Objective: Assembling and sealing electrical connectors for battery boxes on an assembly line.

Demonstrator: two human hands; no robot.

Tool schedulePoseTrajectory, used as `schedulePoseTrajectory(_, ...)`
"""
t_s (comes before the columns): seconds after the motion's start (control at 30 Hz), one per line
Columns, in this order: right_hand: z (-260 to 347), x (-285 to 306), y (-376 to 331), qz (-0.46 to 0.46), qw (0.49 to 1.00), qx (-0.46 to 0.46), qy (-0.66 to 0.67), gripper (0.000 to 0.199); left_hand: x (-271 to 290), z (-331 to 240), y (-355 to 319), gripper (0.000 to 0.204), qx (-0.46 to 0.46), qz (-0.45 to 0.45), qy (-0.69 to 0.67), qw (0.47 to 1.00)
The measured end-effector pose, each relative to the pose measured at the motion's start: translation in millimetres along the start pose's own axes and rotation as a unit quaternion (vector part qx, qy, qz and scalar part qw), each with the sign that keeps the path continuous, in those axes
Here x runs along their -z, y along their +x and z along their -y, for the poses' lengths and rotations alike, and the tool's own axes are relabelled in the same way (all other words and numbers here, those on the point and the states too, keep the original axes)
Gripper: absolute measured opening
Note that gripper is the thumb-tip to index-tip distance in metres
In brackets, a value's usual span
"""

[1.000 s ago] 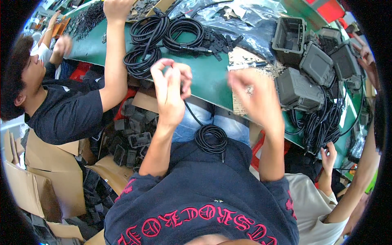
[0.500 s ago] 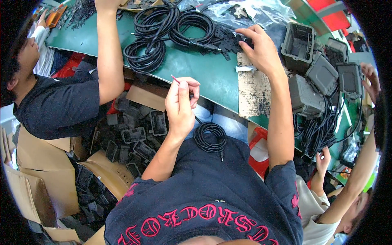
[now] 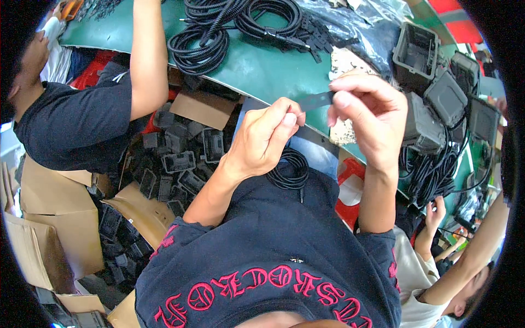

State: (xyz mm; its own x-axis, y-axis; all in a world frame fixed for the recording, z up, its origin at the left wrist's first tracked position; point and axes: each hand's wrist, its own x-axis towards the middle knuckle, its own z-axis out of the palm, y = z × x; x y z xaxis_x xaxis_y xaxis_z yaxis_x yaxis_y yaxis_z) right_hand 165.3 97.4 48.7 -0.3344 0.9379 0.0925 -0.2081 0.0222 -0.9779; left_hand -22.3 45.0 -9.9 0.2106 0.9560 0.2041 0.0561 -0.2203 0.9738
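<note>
In front of my chest, my left hand is closed, thumb against the forefinger, around the end of a black cable, mostly hidden inside the fist. The rest of that cable lies as a round coil on my lap below the hand. My right hand pinches a small flat black plastic strip between thumb and fingers. The strip's other end reaches the left fingertips; whether it touches the cable there I cannot tell. A pile of similar flat black pieces lies on the table beyond.
Ribbed black hose coils lie on the green table. Grey plastic boxes and a cable bundle are at the right. Cartons of black housings stand at the left. Co-workers sit on both sides, one arm reaching over the table.
My right hand has come back from the pile of pieces with a flat black strip. My left hand has moved right to meet it, and the red wire tip no longer shows.
</note>
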Motion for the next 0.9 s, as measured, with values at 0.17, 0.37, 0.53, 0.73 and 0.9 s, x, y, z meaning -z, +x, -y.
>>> schedulePoseTrajectory(0.17, 0, -6, -16, -0.008, 0.999, -0.038, 0.0, 0.02, -8, 5, -3, 0.009, -0.086, -0.012, 0.054, 0.995)
schedulePoseTrajectory(0.37, -1, -2, -23, 0.019, 0.994, -0.024, -0.106, 0.016, -10, 4, -3, 0.007, -0.118, -0.006, 0.064, 0.991)
schedulePoseTrajectory(0.53, 6, -1, -27, 0.023, 0.97, 0.023, -0.239, 0.012, -11, 0, -7, 0.05, -0.018, 0.019, -0.118, 0.993)
schedulePoseTrajectory(0.73, -2, -2, -33, 0.045, 0.938, 0.02, -0.342, 0.012, -8, -3, -4, 0.083, 0.014, 0.04, -0.11, 0.993)
schedulePoseTrajectory(0.9, -24, -5, -43, 0.024, 0.902, 0.126, -0.412, 0.025, -13, -1, -7, 0.07, -0.009, 0.048, -0.119, 0.992)
